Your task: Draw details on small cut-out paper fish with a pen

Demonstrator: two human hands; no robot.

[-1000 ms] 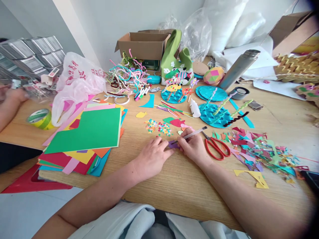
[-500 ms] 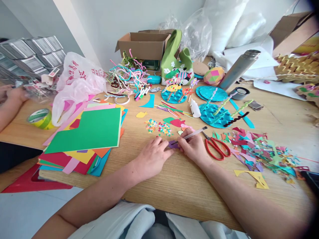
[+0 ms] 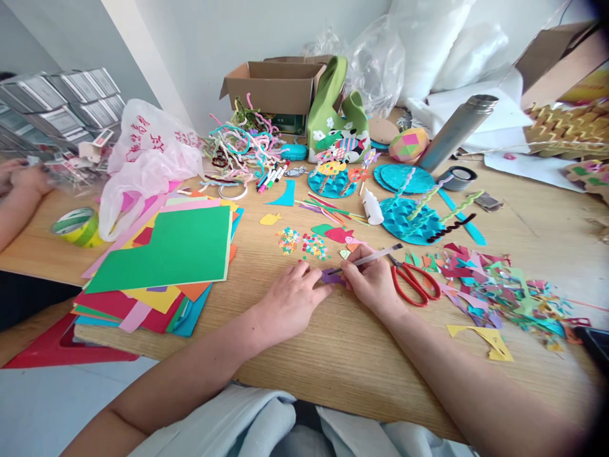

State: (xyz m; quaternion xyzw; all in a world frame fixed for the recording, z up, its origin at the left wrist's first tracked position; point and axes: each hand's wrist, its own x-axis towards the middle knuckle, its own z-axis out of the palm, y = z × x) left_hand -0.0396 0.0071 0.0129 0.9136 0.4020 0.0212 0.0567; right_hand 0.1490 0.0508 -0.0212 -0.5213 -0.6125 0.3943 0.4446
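Observation:
A small purple paper piece (image 3: 330, 275) lies on the wooden table (image 3: 342, 343) between my hands. My left hand (image 3: 291, 298) rests on the table with its fingertips pinching and pressing the piece's left edge. My right hand (image 3: 372, 281) is closed round a thin grey pen-like tool (image 3: 370, 257), whose tip touches the purple piece. Red-handled scissors (image 3: 415, 282) lie just right of my right hand. Small piles of coloured paper dots (image 3: 302, 244) sit just beyond the purple piece.
A stack of coloured paper with a green sheet (image 3: 172, 249) on top lies to the left. Paper scraps (image 3: 495, 289) spread at the right. Teal scalloped discs (image 3: 408, 219), pipe cleaners (image 3: 242, 143) and a cardboard box (image 3: 275, 86) stand farther back. Another person's hands (image 3: 23, 181) work at far left beside tape (image 3: 78, 226).
My right hand has shifted slightly, tilting the grey tool a little to the right. My left hand stays on the purple piece.

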